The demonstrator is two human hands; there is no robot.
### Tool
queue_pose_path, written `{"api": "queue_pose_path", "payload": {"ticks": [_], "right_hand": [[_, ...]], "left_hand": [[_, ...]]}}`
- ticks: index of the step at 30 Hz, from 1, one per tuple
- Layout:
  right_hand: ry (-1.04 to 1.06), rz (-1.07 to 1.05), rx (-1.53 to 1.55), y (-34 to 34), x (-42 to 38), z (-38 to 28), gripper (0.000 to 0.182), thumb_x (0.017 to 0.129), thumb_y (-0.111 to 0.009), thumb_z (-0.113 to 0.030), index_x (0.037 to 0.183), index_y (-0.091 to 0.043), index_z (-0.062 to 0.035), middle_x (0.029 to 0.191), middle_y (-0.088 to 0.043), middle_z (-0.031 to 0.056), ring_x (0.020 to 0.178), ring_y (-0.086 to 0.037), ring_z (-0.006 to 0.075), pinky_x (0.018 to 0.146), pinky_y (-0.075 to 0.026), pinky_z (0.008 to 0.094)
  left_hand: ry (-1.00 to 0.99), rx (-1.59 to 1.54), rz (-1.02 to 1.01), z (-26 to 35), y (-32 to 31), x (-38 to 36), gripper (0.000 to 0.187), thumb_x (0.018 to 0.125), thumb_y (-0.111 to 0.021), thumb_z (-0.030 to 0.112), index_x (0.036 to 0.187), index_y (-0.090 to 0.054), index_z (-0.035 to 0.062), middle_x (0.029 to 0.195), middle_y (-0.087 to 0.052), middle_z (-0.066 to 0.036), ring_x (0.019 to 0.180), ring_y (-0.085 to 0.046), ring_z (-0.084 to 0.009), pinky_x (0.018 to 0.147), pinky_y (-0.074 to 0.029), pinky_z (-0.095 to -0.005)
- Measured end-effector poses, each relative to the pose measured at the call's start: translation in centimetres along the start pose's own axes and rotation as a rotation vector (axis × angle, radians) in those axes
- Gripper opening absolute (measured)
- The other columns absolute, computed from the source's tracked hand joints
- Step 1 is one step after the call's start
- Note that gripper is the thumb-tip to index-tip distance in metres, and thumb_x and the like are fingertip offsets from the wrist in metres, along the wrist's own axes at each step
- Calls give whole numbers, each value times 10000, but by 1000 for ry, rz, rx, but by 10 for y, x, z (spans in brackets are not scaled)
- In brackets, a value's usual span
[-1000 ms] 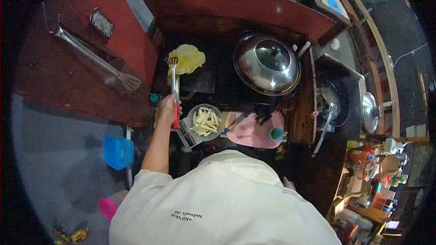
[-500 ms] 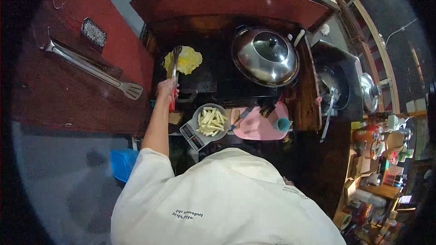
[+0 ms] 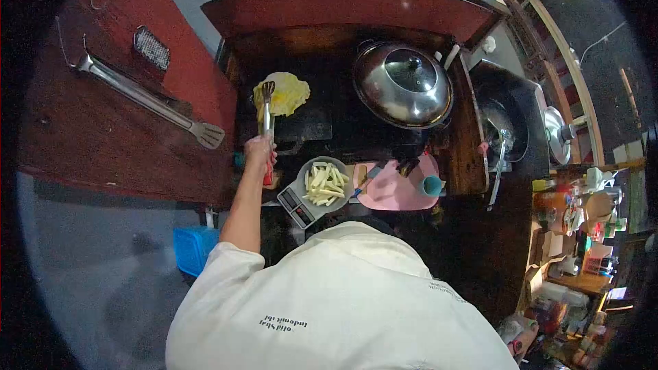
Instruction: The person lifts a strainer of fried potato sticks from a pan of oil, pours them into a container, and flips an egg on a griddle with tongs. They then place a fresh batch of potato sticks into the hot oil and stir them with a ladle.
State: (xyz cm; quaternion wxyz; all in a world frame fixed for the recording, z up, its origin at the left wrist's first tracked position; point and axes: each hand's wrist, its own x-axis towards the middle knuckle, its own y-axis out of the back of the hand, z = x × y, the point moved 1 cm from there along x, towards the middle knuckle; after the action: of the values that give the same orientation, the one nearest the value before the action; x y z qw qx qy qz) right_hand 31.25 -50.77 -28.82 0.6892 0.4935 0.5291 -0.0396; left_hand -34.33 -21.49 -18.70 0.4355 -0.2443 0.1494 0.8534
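My left hand (image 3: 260, 150) is closed around the red handle of metal tongs (image 3: 268, 116). The tongs' dark slotted tip lies over a yellow, flat fried egg (image 3: 291, 94) on the black cooking surface. Nearer to me, a round grey bowl of pale cut potato sticks (image 3: 323, 183) rests on a kitchen scale (image 3: 295, 207). My right hand does not show; the white shirt fills the lower part of the view.
A lidded wok (image 3: 403, 85) stands right of the egg. A pink cutting board (image 3: 394, 190) holds a knife and a teal cup (image 3: 430, 186). Other tongs (image 3: 147, 101) and a grater (image 3: 151, 48) hang on the left panel. Further right is a dark pan (image 3: 504, 123).
The tongs' tip has shifted right and slightly nearer to me on the egg. My left hand still grips the handle, and the whole view has swung slightly.
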Motion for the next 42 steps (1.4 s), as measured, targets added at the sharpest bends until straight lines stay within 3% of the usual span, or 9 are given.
{"api": "queue_pose_path", "payload": {"ticks": [9,15,18,22,24,26,30,35,42], "right_hand": [[-43,99,-48,34,-6,82,413,863,-485,-305,1242,-537,-149,1143,-623,174,1030,-616,309,831,-481,429],[16,237,-122,73,8,161,436,875,-474,-249,1300,-505,-154,1176,-612,177,1048,-610,315,844,-479,429],[170,359,-181,98,32,197,452,881,-469,-222,1328,-488,-156,1193,-606,179,1057,-607,318,851,-478,429],[661,738,-384,131,105,236,478,889,-462,-184,1366,-467,-160,1215,-598,182,1069,-603,321,860,-476,429],[298,462,-12,160,70,158,520,877,-438,-151,1397,-419,-146,1264,-565,185,1058,-607,331,865,-485,410],[14,370,169,183,29,71,540,869,-426,-149,1409,-399,-138,1290,-547,186,1059,-604,336,872,-486,402],[-26,279,108,147,35,36,538,863,-428,-206,1396,-414,-134,1300,-537,183,1084,-584,337,891,-470,410],[-73,-51,-84,-12,0,-19,546,855,-432,-277,1380,-433,-129,1313,-526,181,1116,-558,339,914,-450,420],[-162,-93,-89,-8,-10,-24,575,843,-436,-376,1358,-460,-122,1331,-510,177,1160,-522,341,947,-422,434]], "left_hand": [[44,193,-71,-7,51,-78,338,926,-544,376,942,-594,42,664,-569,-59,441,-504,-149,367,-406,-299],[56,347,60,-16,97,-102,322,954,-495,339,971,-575,28,672,-565,-65,425,-507,-140,339,-420,-299],[80,339,56,-19,99,-102,328,955,-489,341,964,-575,26,658,-560,-66,412,-501,-150,336,-428,-310],[66,307,53,-28,92,-66,335,941,-511,371,944,-581,43,645,-553,-59,410,-498,-158,341,-423,-315],[44,310,45,-16,78,-44,332,937,-518,378,938,-583,53,640,-551,-56,408,-494,-156,342,-415,-310],[53,157,77,-2,61,-25,314,930,-529,378,936,-586,68,625,-542,-51,409,-487,-152,342,-395,-303],[-53,144,13,-2,57,27,289,929,-535,362,990,-586,84,648,-544,-43,428,-483,-142,357,-381,-301],[13,261,31,10,57,48,319,923,-540,338,1110,-562,80,688,-565,-46,434,-490,-138,356,-378,-297],[-85,252,25,14,58,57,334,913,-558,303,1146,-599,68,705,-585,-49,431,-492,-133,358,-385,-302]]}}
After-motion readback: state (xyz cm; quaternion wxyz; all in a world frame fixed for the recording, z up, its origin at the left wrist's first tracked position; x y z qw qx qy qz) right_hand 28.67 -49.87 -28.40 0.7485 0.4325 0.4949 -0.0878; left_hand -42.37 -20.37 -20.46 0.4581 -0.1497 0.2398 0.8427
